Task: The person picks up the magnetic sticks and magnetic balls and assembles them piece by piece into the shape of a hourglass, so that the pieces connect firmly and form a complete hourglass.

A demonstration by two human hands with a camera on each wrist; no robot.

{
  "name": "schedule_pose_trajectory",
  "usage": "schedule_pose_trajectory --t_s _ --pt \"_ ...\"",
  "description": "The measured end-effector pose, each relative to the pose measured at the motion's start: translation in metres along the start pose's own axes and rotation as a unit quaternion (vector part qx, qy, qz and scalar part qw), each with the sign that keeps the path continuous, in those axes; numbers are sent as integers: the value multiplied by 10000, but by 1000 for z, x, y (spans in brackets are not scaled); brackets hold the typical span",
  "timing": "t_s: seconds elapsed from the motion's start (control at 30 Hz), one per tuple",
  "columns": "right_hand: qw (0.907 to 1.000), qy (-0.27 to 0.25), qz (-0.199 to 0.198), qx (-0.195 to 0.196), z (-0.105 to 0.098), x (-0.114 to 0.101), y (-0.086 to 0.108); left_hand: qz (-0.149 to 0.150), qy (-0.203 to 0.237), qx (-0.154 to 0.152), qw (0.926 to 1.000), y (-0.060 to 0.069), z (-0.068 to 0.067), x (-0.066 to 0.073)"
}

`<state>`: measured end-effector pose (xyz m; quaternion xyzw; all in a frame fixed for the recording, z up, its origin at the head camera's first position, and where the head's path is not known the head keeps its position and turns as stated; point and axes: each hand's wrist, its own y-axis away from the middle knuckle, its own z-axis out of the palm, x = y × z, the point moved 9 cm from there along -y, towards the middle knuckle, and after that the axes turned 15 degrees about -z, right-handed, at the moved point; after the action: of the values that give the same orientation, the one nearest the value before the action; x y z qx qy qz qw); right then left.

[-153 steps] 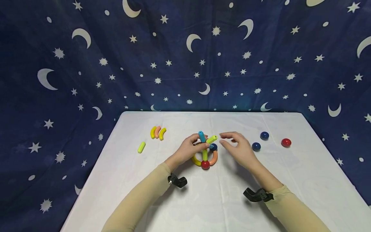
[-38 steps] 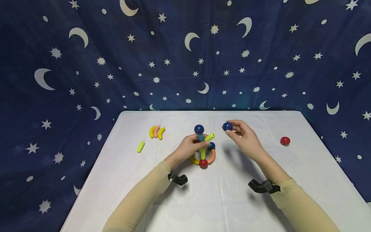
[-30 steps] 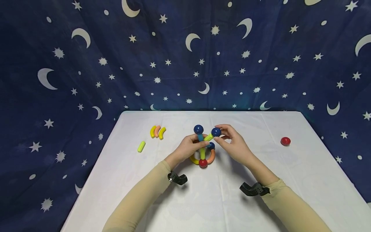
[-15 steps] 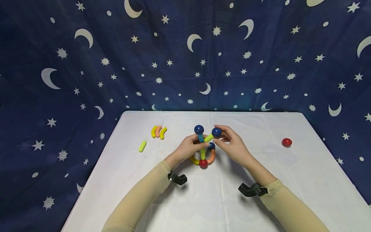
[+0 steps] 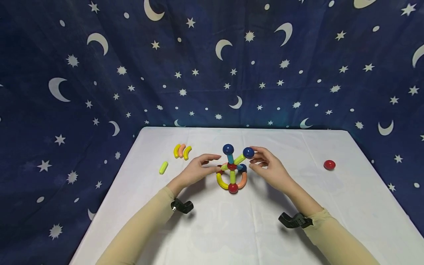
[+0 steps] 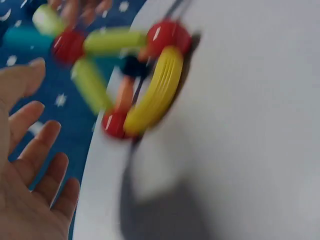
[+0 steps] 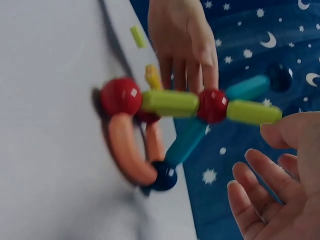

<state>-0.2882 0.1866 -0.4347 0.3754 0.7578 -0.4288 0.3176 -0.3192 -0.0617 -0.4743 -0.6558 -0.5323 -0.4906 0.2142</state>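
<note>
A construction of magnetic sticks and balls stands upright at mid-table. Its base ring has a yellow curved stick [image 5: 221, 182], orange curved sticks [image 7: 129, 150] and a red ball [image 5: 233, 188] in front. Straight sticks rise to a red hub ball [image 7: 212, 105]. From the hub, a blue stick [image 5: 230, 159] and a green stick [image 5: 240, 159] point upward, each topped by a blue ball [image 5: 228, 149]. My left hand [image 5: 194, 171] is spread just left of the construction, holding nothing. My right hand [image 5: 272, 170] is beside the right upper blue ball [image 5: 248, 152], index finger near it, thumb apart below.
At the table's back left lie two yellow curved sticks [image 5: 187, 152] with an orange curved stick [image 5: 181, 151] between them. A loose green stick [image 5: 163, 168] is in front of these. One red ball [image 5: 329, 165] sits far right on the white table [image 5: 212, 228].
Two blue balls from the right were put on the upper blue and green sticks. My left hand has let go and drawn left; my right thumb has come away from the ball.
</note>
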Motion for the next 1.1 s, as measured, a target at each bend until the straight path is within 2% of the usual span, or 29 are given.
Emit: schedule_pose_trajectory --t_s 0.1,0.17,0.23,0.3,0.37,0.43,0.57,0.77,0.93,1.1 --pt "9996 229 118 -113 -8 10 10 -87 -262 588 9979 9 -39 -14" --pt "9988 393 212 -195 -13 17 17 -142 -566 1066 9926 13 -64 -23" --pt "9977 550 283 -276 -17 25 23 -390 -943 1540 9828 17 -88 -34" --pt "9957 765 372 -364 -21 32 29 -688 -1344 1947 9692 19 -107 -43" --pt "9927 1000 512 -441 -23 40 34 -1029 -1659 2218 9553 19 -122 -52" --pt "9891 1207 660 -526 -22 47 37 -1294 -1818 2342 9462 18 -133 -58" --pt "9858 1292 826 -689 -10 54 37 -1752 -1876 2323 9382 10 -144 -70" --pt "9855 1193 695 -988 21 59 19 -2429 -1799 2196 9276 -4 -149 -87" --pt "9804 1417 672 -1195 35 64 3 -2811 -1857 2003 9200 -16 -144 -90" --pt "9739 1696 420 -1451 44 62 -8 -3037 -1983 2113 9076 -17 -147 -88"
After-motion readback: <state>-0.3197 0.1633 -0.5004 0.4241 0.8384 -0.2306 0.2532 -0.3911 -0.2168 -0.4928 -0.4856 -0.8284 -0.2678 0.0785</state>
